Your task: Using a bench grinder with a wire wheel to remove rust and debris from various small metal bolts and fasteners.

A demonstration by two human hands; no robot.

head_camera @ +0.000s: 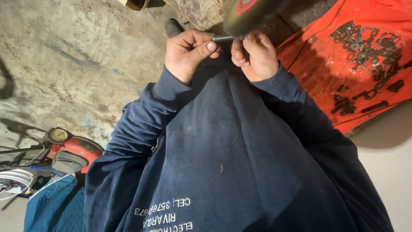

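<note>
I see two hands and one threaded bolt (pixel 222 38). My left hand (pixel 189 53) has its grip closed on the bolt's left end; my right hand (pixel 254 53) pinches the other end under one dark wheel (pixel 249 15). One orange cloth (pixel 326 64) carries many metal parts (pixel 365 45).

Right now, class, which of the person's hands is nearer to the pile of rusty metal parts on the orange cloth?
Right. The right hand sits just beside the orange cloth bearing the metal parts. The left hand is farther away, gripping the threaded bolt.
</note>
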